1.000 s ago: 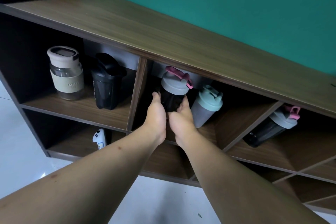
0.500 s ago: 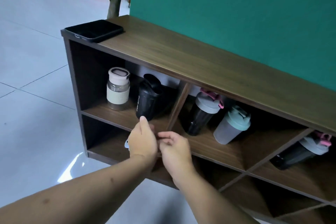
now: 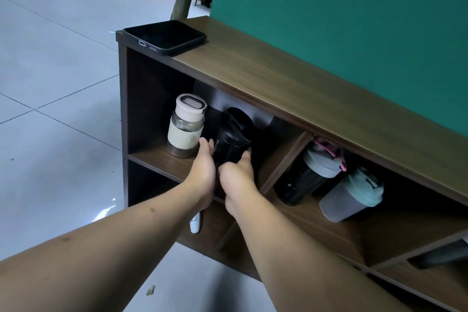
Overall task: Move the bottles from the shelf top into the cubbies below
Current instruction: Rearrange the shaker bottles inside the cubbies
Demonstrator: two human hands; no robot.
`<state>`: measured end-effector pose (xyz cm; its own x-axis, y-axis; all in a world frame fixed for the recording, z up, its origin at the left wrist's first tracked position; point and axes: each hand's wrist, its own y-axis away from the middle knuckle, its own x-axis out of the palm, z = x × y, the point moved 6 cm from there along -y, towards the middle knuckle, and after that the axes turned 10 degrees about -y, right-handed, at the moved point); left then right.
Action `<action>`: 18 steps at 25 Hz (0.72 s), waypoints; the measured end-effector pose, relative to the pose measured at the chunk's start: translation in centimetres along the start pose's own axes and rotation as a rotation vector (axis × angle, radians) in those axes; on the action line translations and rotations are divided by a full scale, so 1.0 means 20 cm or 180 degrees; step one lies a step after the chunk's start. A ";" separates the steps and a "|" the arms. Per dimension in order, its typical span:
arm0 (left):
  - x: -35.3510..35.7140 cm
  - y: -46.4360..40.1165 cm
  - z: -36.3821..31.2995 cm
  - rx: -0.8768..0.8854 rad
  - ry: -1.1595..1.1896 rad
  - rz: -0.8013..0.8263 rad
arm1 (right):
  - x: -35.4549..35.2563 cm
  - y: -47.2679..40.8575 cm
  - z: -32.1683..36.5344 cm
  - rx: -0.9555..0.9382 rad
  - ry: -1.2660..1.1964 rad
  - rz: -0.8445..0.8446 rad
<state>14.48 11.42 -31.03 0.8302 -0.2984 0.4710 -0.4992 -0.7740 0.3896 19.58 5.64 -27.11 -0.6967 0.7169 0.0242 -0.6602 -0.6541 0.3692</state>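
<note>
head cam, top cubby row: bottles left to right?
Cream-lidded glass bottle with a beige sleeve → all-black shaker bottle, held between the left hand and right hand → black shaker with grey lid and pink loop → frosted grey shaker with mint lid.

black phone (image 3: 166, 36), green wall (image 3: 354, 20), tiled floor (image 3: 55, 78)

Both hands (image 3: 202, 172) moved up, now gripping black bottle (image 3: 231, 140).
</note>
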 end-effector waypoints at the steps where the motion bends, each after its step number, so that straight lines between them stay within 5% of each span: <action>1: 0.01 -0.01 0.01 -0.0023 -0.0026 0.0074 | 0.00 -0.01 -0.01 0.0006 -0.0037 -0.0020; 18: 0.03 0.03 0.00 0.0036 -0.0034 0.0458 | 0.00 -0.03 0.02 -0.0114 -0.0011 -0.0066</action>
<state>14.64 10.86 -30.61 0.7529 -0.4126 0.5127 -0.6105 -0.7289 0.3098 20.17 6.14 -27.03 -0.6818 0.7312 0.0202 -0.6842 -0.6472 0.3362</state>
